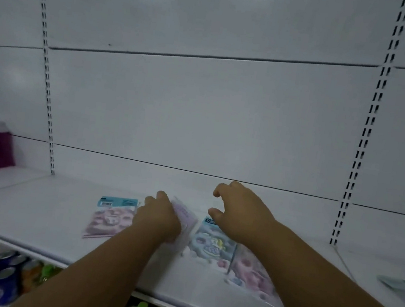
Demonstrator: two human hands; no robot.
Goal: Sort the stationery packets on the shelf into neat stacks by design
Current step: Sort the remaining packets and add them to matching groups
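In the head view, a blurred pale lilac plastic packet is gripped by the left hand on the white metal shelf. At its nine o'clock lies a pink packet with a teal header. At three o'clock, the right hand hovers, fingers loosely curled and holding nothing, over a blue cartoon-printed packet, with a pink cartoon-printed packet beside it.

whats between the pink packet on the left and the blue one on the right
In the head view, the left hand sits between the pink packet and the blue packet, holding a blurred pale purple packet.
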